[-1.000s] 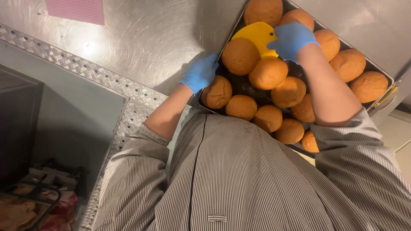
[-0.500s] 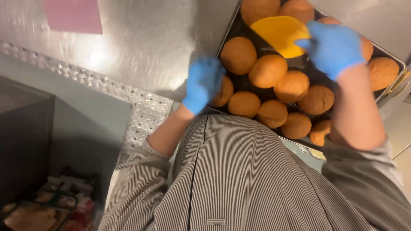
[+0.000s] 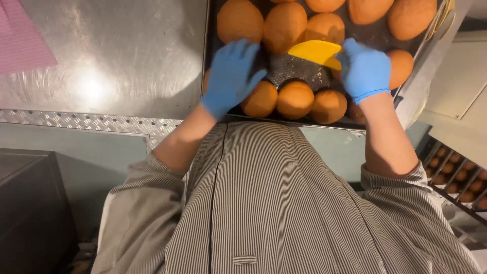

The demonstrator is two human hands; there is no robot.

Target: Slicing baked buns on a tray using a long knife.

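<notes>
Right hand (image 3: 364,71) grips a yellow scraper (image 3: 314,52) among buns (image 3: 294,99) on the baking tray (image 3: 215,20); left hand (image 3: 231,76), fingers spread, rests on them.

A steel table (image 3: 116,66) carries a bun tray (image 3: 210,61) and pink cloth (image 3: 23,40).

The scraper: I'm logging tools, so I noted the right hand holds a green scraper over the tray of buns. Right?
Not quite: the scraper is yellow, not green. The head view shows the right hand holding it over the tray of buns.
</notes>
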